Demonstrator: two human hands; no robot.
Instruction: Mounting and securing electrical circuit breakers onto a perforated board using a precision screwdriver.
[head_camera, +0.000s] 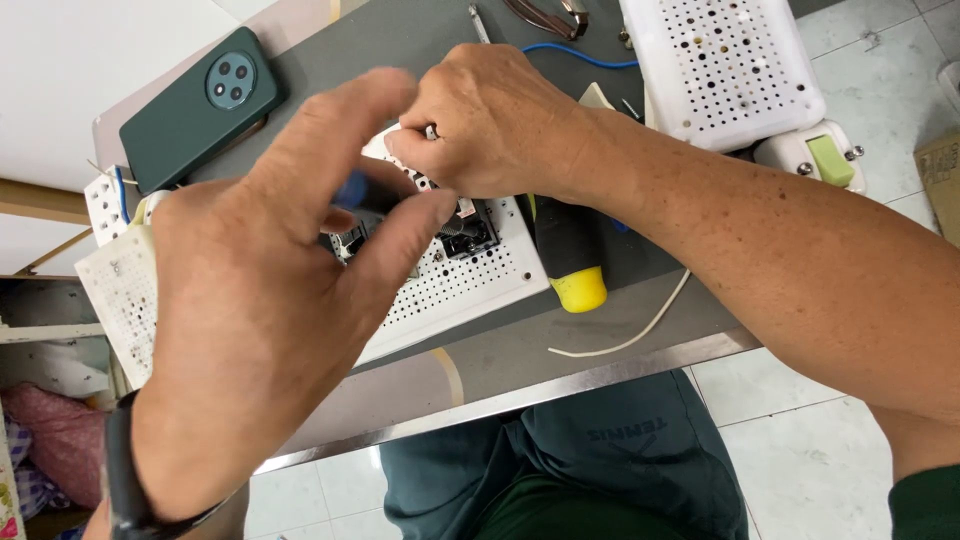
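Note:
A white perforated panel lies on the grey table, with a small black electronic part mounted near its middle. My left hand hovers over the panel's left side and pinches a dark blue tool handle between thumb and fingers. My right hand rests closed on the panel's far edge, gripping a small metal piece at its fingertips. The two hands nearly touch above the black part. Much of the panel is hidden under them.
A dark green phone lies at the back left. A second white perforated panel sits at the back right beside a white part with a green tab. A black and yellow tool, a white wire and a blue wire lie nearby.

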